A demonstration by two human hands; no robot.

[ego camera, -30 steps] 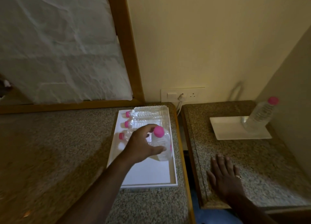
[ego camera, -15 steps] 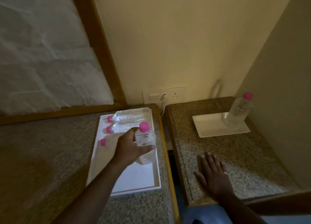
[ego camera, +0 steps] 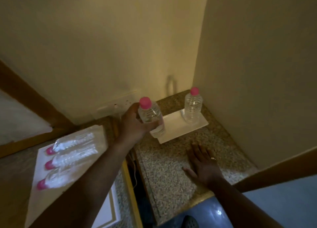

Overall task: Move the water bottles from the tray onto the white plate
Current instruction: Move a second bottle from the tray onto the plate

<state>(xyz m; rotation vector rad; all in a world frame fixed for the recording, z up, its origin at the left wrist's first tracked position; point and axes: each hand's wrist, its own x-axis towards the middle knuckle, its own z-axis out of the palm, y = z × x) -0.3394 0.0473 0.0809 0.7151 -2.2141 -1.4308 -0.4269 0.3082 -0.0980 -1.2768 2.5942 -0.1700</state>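
A bottle point(ego camera: 151, 115) is gripped upright by the left hand point(ego camera: 135, 123) above the plate's point(ego camera: 173, 126) left end. The right hand point(ego camera: 204, 166) is laid flat, fingers spread, holding nothing.

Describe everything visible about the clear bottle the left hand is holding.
The clear ribbed plastic water bottle with a pink screw cap is small and held upright, tilted slightly, in the left hand, whose fingers wrap its lower body. It hangs over the near left end of the white rectangular plate; whether it touches the plate cannot be told.
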